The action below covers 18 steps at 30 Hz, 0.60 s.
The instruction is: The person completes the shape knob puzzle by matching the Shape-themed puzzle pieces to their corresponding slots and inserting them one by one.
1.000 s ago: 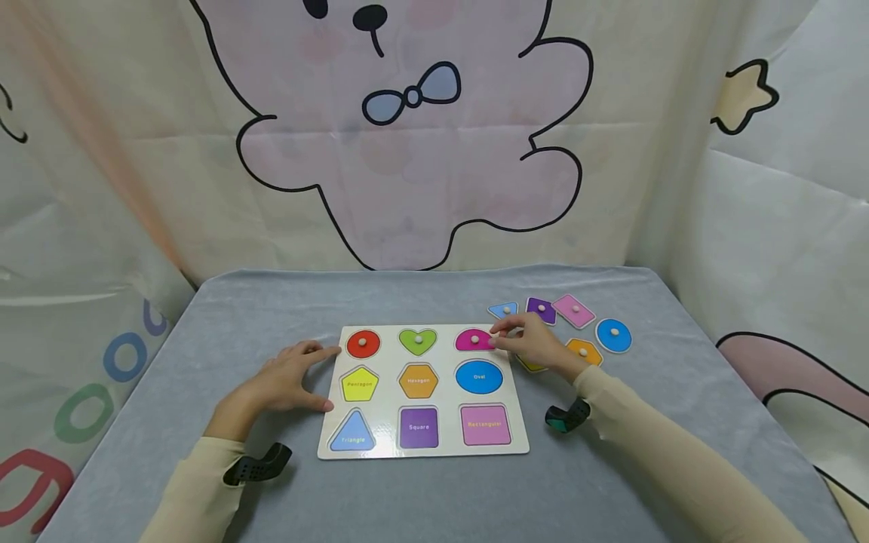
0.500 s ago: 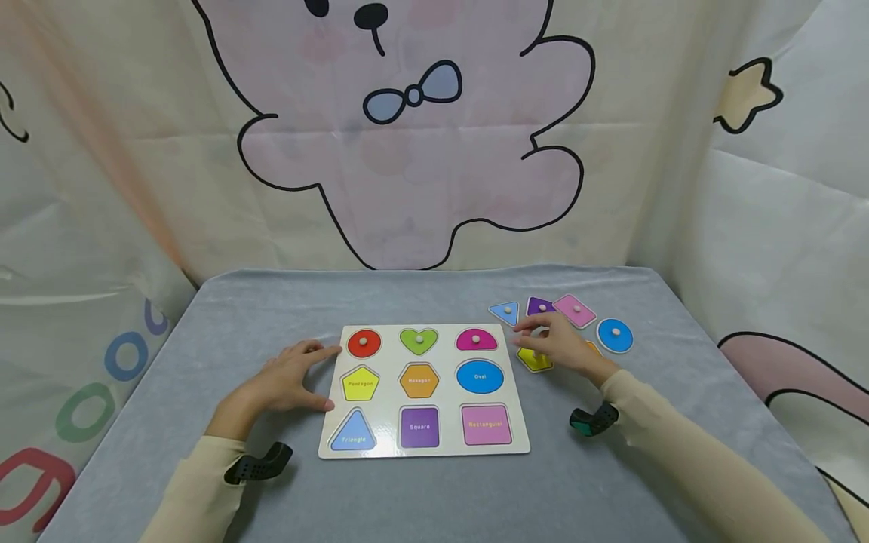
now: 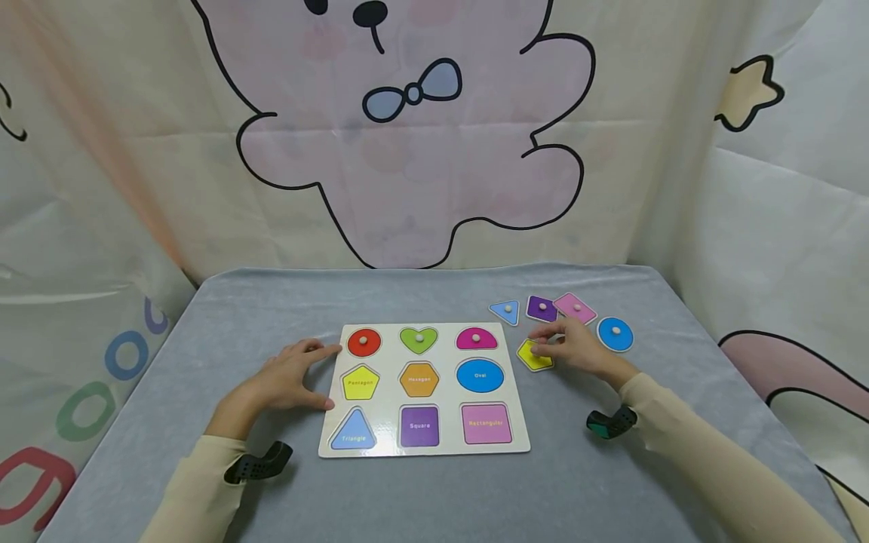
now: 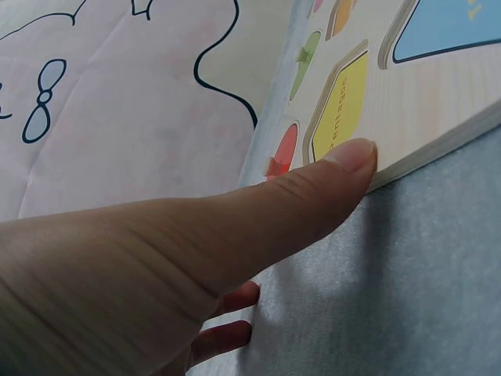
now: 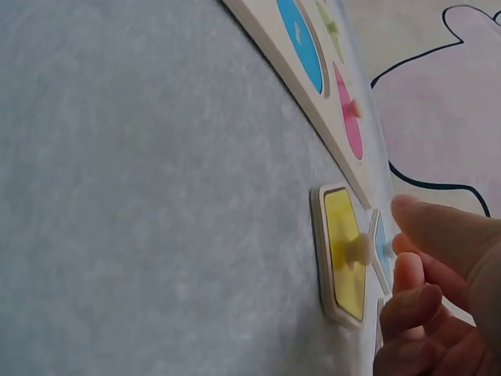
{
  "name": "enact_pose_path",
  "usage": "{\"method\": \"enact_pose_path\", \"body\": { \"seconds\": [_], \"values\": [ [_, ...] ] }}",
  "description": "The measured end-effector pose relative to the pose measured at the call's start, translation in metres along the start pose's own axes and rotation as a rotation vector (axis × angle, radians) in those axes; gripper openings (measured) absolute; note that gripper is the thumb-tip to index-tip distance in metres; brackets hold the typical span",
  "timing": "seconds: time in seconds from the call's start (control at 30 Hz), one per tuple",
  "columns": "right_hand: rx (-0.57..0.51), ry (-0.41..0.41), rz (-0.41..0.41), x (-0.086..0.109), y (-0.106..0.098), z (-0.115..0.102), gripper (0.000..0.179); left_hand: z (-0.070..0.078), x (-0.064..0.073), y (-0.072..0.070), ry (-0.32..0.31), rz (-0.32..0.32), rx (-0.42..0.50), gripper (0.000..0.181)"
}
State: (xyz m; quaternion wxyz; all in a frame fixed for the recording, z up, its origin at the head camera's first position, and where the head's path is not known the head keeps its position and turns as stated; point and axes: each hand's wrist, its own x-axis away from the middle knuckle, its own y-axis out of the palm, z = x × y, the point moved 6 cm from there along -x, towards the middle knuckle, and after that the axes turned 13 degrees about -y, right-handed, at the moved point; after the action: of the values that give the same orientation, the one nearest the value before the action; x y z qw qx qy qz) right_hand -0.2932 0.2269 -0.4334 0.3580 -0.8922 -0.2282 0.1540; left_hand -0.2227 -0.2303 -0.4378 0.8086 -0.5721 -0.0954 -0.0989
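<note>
A white puzzle board (image 3: pixel 450 426) lies on the table, with a red circle (image 3: pixel 354 345), a green heart (image 3: pixel 413 348) and a magenta semicircle (image 3: pixel 468 344) seated in its top row. My left hand (image 3: pixel 288 381) touches the board's left edge; in the left wrist view the thumb (image 4: pixel 313 188) presses its border beside the printed pentagon. Right of the board, my right hand (image 3: pixel 582 351) hovers over a yellow pentagon piece (image 3: pixel 528 357). In the right wrist view its thumb (image 5: pixel 446 231) and loosely curled fingers stand apart from the pentagon's wooden knob (image 5: pixel 360 249).
A blue triangle (image 3: pixel 501 312), a purple square (image 3: pixel 536 310), a pink rectangle (image 3: pixel 569 305) and a blue oval piece (image 3: pixel 615 339) lie behind and beside my right hand. Grey cloth (image 3: pixel 421 505) covers the table, and a printed curtain (image 3: pixel 631 151) hangs behind it.
My right hand has left the magenta semicircle on the board and moved right, to over the yellow pentagon. It now hides the orange hexagon piece. The left hand has stayed put.
</note>
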Motion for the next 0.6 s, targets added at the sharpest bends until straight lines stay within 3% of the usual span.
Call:
{"method": "enact_pose_path", "body": {
  "seconds": [0.6],
  "values": [
    [-0.003,-0.032,-0.035,0.0045,0.0033,0.0031,0.022,-0.0010,-0.0004,0.0008,-0.005,0.002,-0.005,0.098]
  ]
}}
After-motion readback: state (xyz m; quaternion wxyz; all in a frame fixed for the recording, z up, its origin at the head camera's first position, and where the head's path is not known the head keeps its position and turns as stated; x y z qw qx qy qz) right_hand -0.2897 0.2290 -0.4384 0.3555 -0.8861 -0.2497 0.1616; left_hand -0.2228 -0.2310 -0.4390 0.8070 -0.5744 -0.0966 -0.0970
